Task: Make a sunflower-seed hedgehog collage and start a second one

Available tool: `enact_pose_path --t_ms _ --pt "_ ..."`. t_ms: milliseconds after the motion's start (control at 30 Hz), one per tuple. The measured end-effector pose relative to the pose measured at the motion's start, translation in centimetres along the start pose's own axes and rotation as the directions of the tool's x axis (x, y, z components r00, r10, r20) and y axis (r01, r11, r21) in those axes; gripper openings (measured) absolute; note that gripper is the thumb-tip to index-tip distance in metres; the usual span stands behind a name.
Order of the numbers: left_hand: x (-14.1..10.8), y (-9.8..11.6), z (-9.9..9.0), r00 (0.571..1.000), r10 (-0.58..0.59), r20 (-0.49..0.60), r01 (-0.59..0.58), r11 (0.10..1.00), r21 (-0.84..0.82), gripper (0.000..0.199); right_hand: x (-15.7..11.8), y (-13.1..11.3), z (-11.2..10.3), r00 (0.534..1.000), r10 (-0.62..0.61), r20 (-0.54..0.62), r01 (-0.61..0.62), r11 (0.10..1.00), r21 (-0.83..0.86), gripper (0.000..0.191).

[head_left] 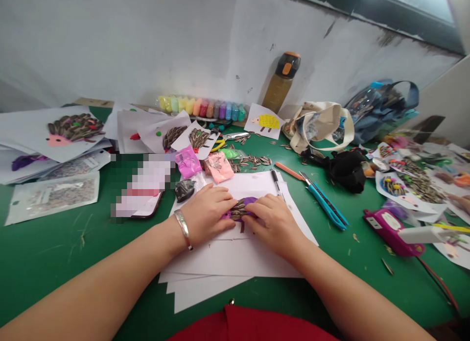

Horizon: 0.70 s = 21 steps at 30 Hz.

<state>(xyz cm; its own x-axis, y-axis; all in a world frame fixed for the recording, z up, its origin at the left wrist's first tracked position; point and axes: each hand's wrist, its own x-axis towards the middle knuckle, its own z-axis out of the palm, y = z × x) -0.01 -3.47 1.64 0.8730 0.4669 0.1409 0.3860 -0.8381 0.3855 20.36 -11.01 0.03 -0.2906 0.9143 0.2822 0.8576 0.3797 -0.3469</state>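
Green table: the table (55, 253) is carrying everything around you, with your work lying near its front edge.
White sheets: the stacked paper (249, 260) is lying beneath both your hands and the piece.
Left hand: your left hand (207, 211) is resting palm down, its fingers loosely spread, thumb parted from forefinger, the tips touching the piece's left end and gripping nothing visible.
Right hand: your right hand (273, 221) is bending its fingers over the piece's right side, thumb and forefinger close together; whether they are pinching a seed, you cannot tell from here.
Purple shape: the purple piece (250, 201) is lying on the top sheet between your hands, partly hidden.
Striped seeds: the seeds (238, 211) are lying on the purple; you are probably setting or pressing them, and the next move seems to be calling for light, even fingertip pressure while the left hand is steadying the piece.
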Motion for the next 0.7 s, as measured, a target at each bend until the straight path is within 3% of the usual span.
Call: enact_pose_path --t_ms 200,700 --pt "-0.03 -0.1 0.02 1.0 0.008 -0.012 -0.008 1.0 -0.004 0.024 -0.09 0.24 -0.89 0.997 0.029 0.076 -0.027 0.999 -0.023 0.018" --pt "-0.01 -0.14 0.23 0.999 0.021 -0.03 -0.02 1.0 0.023 0.02 0.17 0.4 -0.47 0.999 0.035 0.033 -0.036 0.999 0.025 0.018"
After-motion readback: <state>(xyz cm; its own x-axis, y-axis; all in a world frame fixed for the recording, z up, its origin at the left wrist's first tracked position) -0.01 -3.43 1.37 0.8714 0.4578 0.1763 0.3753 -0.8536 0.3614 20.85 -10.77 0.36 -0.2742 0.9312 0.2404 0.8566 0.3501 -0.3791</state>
